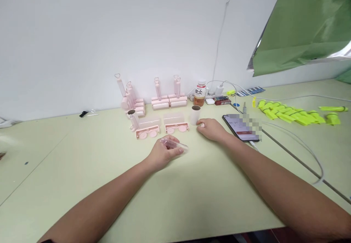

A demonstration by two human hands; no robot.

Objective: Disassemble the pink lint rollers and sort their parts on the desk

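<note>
My left hand (166,153) is closed around a clear plastic tube (175,145), which lies slantwise across the fingers over the table. My right hand (212,129) rests on the table with curled fingers, right by the foot of a white open-topped cylinder (195,117). A small pale piece shows at its fingertips, too small to name. In front of the hands lie two pink trays with round recesses, a left one (148,132) and a right one (177,128). Clear covers (174,118) stand behind them. Another open cylinder (133,119) is at the left tray.
Pink cases with upright heart-topped tubes (157,89) line the wall. Beside them stands a labelled bottle (200,94). A phone (241,128) on a cable lies right of my right hand. Several neon-yellow pieces (290,113) and a screwdriver (244,107) lie farther right.
</note>
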